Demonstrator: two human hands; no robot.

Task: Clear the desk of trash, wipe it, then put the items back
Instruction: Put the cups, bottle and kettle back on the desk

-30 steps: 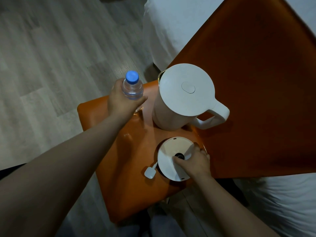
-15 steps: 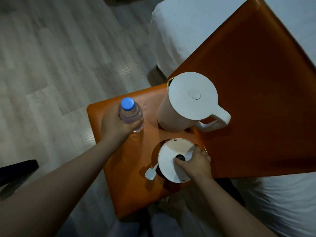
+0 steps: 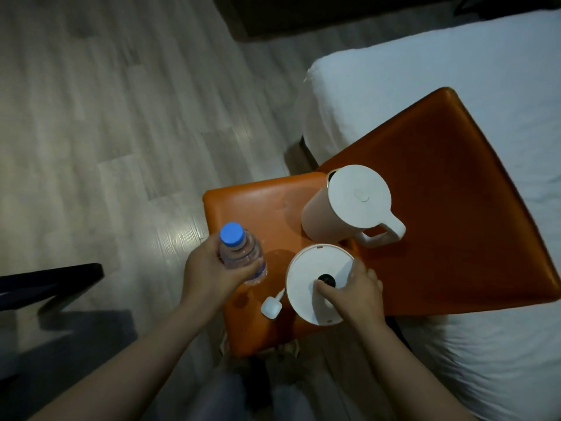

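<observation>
Left hand: fingers wrapped round the clear plastic bottle with blue cap, at the left edge of the small orange padded stool
White plug: on the stool; just left of the base
Round white kettle base: right hand pinches its right rim; thumb on top
White lidded kettle: upright on the stool, behind the base

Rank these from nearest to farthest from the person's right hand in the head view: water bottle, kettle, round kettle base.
1. The kettle base: gripped by the right hand itself, thumb on top.
2. The kettle: just beyond the hand, upright on the orange stool.
3. The water bottle: off to the left, held in the left hand.
</observation>
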